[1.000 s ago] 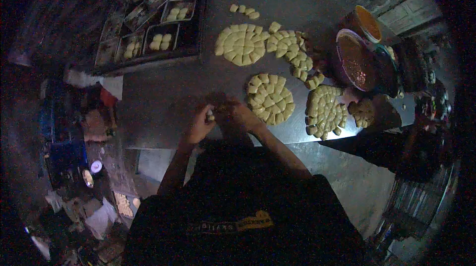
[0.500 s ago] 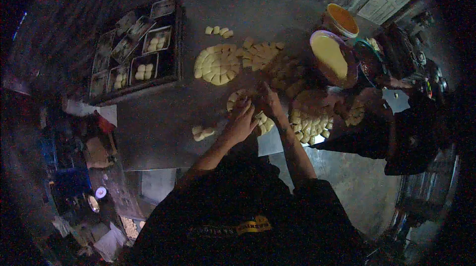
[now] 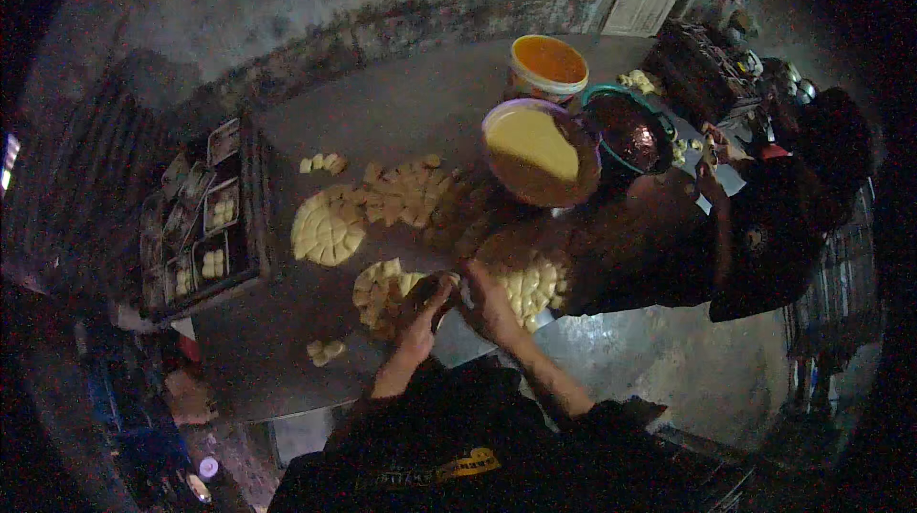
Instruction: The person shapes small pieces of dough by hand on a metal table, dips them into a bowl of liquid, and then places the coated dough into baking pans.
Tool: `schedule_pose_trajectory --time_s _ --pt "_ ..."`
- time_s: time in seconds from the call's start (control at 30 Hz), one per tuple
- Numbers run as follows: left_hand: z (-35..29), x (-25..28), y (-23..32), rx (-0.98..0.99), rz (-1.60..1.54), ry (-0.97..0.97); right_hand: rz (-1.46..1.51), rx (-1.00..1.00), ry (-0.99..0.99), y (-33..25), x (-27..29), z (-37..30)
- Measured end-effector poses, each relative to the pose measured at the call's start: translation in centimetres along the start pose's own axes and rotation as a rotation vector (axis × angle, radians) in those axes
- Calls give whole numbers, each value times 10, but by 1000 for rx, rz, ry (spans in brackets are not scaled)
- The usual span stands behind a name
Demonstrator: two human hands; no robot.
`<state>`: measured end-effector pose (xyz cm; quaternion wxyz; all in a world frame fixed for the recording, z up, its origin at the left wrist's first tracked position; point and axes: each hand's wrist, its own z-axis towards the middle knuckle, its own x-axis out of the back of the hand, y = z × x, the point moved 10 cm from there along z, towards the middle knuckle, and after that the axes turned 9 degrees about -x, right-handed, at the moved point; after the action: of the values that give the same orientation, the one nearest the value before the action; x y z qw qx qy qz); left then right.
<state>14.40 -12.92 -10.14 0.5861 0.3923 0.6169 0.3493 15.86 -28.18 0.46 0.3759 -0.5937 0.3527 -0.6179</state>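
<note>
My left hand (image 3: 420, 320) and my right hand (image 3: 490, 308) meet over the near side of the table, fingers curled and thumbs close together. A small pale bit shows between them, too dark and blurred to name. Just left of my left hand lies a round of dough (image 3: 380, 291) cut into pieces, partly covered by the hand. Behind my right hand and to its right is another cut dough round (image 3: 533, 291). Farther off lie a cut round (image 3: 328, 231) and a spread of dough pieces (image 3: 406, 190). A few loose pieces (image 3: 326, 352) sit near the left front.
A dark tray (image 3: 258, 207) of metal tins, some holding dough balls, stands at the left. At the back are a bucket of orange stuff (image 3: 549, 62), a purple-rimmed basin (image 3: 540, 152) and a green-rimmed basin (image 3: 626, 128). A co-worker (image 3: 764, 236) works at the right.
The view has swung right and up, showing more wall and the co-worker's hands. My hands have come together nearer my body, and the near dough round is less covered.
</note>
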Motion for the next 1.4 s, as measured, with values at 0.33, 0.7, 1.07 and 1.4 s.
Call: schedule_pose_trajectory --time_s 0.33,0.7,1.07,1.4 --pt "-19 -204 131 -917 956 -582 771 -187 -147 18 84 -21" --pt "-10 -266 87 -691 588 -825 846 -132 -698 -23 124 -23" --pt "53 -169 89 -239 298 -49 -345 204 159 25 260 317" --pt "-20 -39 27 -85 279 327 -497 335 87 193 324 515"
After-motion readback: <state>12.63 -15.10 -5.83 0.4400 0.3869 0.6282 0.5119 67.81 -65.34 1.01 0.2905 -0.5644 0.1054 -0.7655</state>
